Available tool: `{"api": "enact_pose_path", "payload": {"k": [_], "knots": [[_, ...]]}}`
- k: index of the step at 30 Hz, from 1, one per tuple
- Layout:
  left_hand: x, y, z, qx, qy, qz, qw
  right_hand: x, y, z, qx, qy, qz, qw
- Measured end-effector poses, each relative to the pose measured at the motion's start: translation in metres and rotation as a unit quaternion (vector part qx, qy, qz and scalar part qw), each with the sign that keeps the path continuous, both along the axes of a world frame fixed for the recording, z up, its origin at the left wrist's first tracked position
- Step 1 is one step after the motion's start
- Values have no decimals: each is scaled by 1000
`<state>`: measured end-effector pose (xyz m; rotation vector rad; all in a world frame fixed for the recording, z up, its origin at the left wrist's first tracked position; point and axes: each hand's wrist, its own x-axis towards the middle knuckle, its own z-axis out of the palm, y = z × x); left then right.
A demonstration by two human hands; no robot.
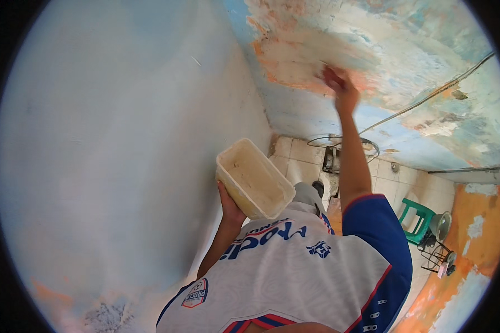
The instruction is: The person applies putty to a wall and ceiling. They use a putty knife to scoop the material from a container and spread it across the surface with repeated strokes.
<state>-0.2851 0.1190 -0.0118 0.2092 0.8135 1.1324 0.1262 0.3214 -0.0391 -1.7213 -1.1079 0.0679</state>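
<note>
My left hand grips a pale plastic tub from its left side and underneath. The tub is rectangular and tilted, its open top facing up, and whitish residue coats its inside. Stretched forward and up, my right hand is at the patchy wall, blurred by motion. Its fingers look closed around something thin, of which only a blurred edge shows past them. Around that hand the wall has smeared beige, orange and light blue patches.
A smooth pale blue wall rises close on my left. A cable runs across the patchy wall. On the tiled floor stand a dark device with looped cable, a green plastic stool, a metal bowl and a black wire rack.
</note>
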Motion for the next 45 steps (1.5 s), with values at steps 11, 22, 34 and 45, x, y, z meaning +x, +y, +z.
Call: {"api": "enact_pose_path", "payload": {"k": [11, 22, 34, 45], "knots": [[6, 21, -7, 26, -5, -30, 999, -149, 58, -27, -24, -8, 163, 986], [6, 19, -11, 21, -29, -39, 999, -143, 15, -40, -1, -44, 150, 988], [6, 16, -29, 24, -25, -18, 999, -123, 12, -45, -85, 35, 112, 989], [12, 16, -24, -5, -4, -10, 1000, 9, -8, -100, -23, -7, -5, 1000]]}}
